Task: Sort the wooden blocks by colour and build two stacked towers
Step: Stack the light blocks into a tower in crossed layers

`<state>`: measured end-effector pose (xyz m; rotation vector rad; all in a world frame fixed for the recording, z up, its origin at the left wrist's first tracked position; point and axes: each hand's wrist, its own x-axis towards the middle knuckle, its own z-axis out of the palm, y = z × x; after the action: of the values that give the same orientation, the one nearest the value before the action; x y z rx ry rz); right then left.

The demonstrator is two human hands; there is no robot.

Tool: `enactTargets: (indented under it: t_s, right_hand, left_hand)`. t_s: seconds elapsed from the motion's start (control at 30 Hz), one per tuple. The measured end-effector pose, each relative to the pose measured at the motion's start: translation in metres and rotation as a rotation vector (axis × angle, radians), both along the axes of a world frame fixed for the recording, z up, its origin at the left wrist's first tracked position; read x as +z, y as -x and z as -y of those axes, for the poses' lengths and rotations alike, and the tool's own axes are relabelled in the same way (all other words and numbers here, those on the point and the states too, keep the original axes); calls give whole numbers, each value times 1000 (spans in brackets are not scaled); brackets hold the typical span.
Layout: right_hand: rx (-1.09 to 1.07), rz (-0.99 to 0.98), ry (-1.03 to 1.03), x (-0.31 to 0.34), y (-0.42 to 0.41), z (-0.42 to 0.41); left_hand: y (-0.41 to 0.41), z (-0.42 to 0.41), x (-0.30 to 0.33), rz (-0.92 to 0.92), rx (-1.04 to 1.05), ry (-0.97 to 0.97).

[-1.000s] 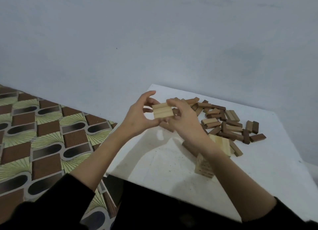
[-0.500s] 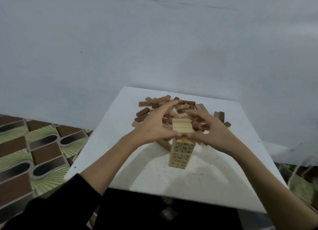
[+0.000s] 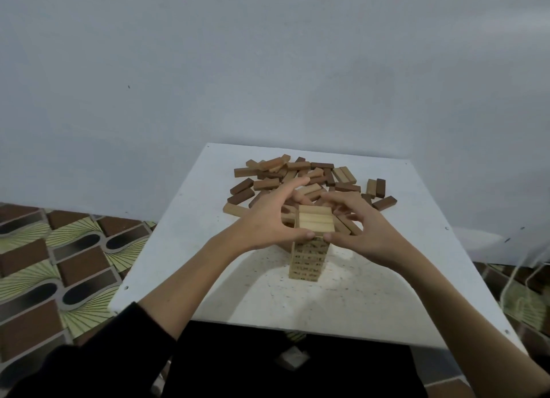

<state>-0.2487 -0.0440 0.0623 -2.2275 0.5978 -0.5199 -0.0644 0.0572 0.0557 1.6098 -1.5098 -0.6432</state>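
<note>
Head view. A tower of pale blocks (image 3: 309, 257) stands upright on the white table (image 3: 416, 278), its top layer of three light blocks (image 3: 315, 220) lying side by side. The left hand (image 3: 268, 219) and right hand (image 3: 363, 234) flank this layer, fingers curved, thumbs meeting its near edge; whether the far fingertips actually touch it appears uncertain, so the grip itself cannot be judged. Behind the hands, toward the wall (image 3: 268, 70), lies a loose heap of mixed dark and light blocks (image 3: 300, 177). Patterned floor (image 3: 59, 263) at left.
</note>
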Motion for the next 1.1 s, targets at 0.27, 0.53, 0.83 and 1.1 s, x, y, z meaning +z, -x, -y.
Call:
enactTargets:
  t_s: [0.27,0.53,0.83,1.1]
  right_hand:
    - [36,-2,14,-4,-1,1]
    - [48,-37,75,-7,-5,0]
    - [32,-51,86,-7,-8,-1]
    - [21,-24,22,-13,-9,-1]
  left_hand:
    - [2,-1,-2,-13,-7,-15]
    - [4,-3,-4,-4,5,-35]
    - [3,-2,-10,-10,-7,-30]
    - [5,-3,-14,-11,16,-18]
